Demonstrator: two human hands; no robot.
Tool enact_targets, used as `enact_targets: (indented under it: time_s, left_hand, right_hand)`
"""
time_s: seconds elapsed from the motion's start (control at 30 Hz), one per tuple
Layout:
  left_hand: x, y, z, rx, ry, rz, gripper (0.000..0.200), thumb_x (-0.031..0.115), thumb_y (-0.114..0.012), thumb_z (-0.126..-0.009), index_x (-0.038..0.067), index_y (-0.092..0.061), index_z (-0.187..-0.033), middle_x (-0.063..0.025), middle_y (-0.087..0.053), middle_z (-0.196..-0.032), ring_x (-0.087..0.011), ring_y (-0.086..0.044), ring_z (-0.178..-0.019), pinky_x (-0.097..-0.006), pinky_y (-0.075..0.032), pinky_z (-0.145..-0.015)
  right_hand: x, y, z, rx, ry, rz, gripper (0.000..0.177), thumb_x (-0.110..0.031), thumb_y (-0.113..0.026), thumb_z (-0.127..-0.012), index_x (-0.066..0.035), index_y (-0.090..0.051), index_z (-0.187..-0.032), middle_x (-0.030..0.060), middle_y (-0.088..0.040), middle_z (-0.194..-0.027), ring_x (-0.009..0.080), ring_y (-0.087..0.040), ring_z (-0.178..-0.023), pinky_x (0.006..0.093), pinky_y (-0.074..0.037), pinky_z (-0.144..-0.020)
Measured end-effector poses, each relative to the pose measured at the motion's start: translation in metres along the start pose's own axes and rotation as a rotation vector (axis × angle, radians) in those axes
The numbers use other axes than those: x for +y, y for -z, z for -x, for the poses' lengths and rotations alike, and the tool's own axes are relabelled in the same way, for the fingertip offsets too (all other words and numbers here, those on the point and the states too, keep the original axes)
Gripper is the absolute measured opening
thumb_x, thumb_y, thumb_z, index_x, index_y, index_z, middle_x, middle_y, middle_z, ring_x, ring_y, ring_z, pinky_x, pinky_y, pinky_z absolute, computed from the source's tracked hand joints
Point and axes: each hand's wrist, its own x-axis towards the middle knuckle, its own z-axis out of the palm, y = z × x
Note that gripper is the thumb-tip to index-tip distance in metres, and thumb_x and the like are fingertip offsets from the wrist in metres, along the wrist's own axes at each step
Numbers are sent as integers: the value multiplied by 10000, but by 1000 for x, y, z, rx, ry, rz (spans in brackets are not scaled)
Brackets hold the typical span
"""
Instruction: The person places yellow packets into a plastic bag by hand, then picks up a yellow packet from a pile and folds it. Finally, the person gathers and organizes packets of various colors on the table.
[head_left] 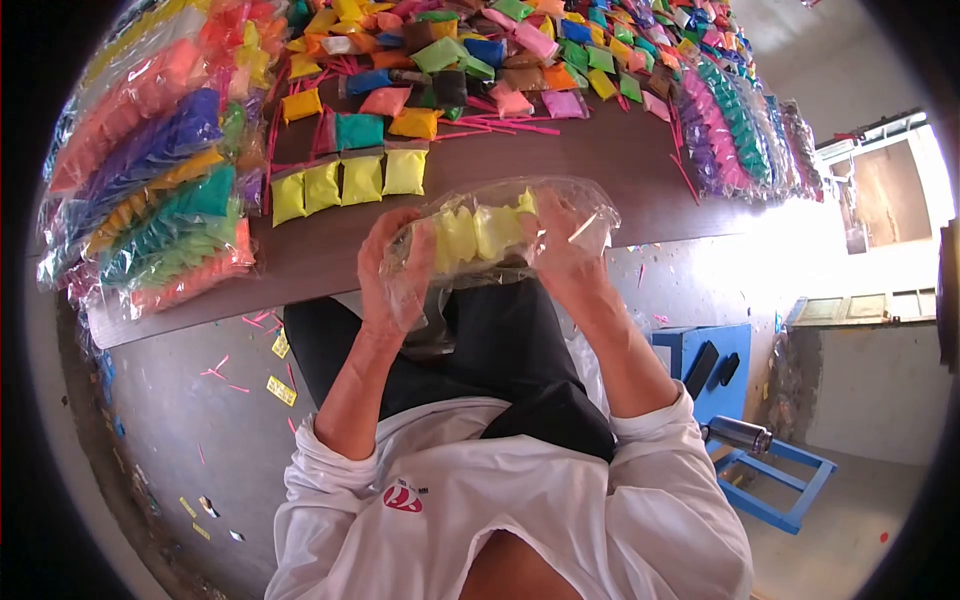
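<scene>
A clear plastic bag with several pale yellow packets in it is stretched between my hands, over my lap at the table's front edge. My left hand is closed round the bag's left end, thumb against the packets. At the other end my right hand grips the bag, its fingers partly covered by the shiny film. Just beyond the left hand, a row of bright yellow packets lies on the brown table.
Loose packets in many colours are heaped at the back among pink strips. Filled clear bags are stacked at the left and right. A blue stool with dark objects on it stands at the right; scraps litter the floor.
</scene>
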Motion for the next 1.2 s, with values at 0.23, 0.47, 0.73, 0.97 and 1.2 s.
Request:
enact_targets:
  time_s: [0.23,0.47,0.73,0.97,1.2]
  left_hand:
    - [-8,-1,0,-2,-77,11,360,311,-624,-921,-19,-623,-1064,-49,-637,-863,-115,-559,-810,-271,-461,-739]
    - [1,1,2,-20,-37,26,374,332,-607,-930,-14,-631,-1070,-37,-638,-861,-96,-547,-813,-254,-450,-740]
    - [5,3,1,-12,-35,-57,372,337,-616,-930,-7,-632,-1070,-33,-642,-874,-93,-545,-821,-254,-451,-745]
    - [-6,2,0,-44,-13,37,389,314,-613,-917,-47,-604,-1061,-92,-643,-898,-141,-574,-837,-287,-473,-781]
    - [7,3,3,-47,-4,17,361,281,-627,-911,-43,-605,-1069,-78,-637,-919,-131,-564,-850,-275,-467,-788]
  right_hand:
    - [-1,8,-1,-162,-29,-122,313,-138,-552,-874,21,-491,-1138,283,-625,-847,477,-603,-799,548,-465,-728]
    - [-11,32,2,-321,-66,-183,376,-180,-548,-887,15,-477,-1200,316,-612,-974,490,-588,-933,528,-463,-811]
    - [-11,39,2,-595,-228,-183,689,-184,-621,-877,-36,-321,-1479,279,-495,-1364,359,-527,-1245,381,-407,-1035]
    - [-1,50,-4,-556,-62,-168,723,-100,-645,-781,-88,-382,-1454,250,-558,-1289,364,-579,-1150,401,-452,-967]
    - [1,41,-4,-446,-56,-155,573,-121,-659,-779,-60,-484,-1322,230,-580,-1257,390,-582,-1123,427,-452,-966]
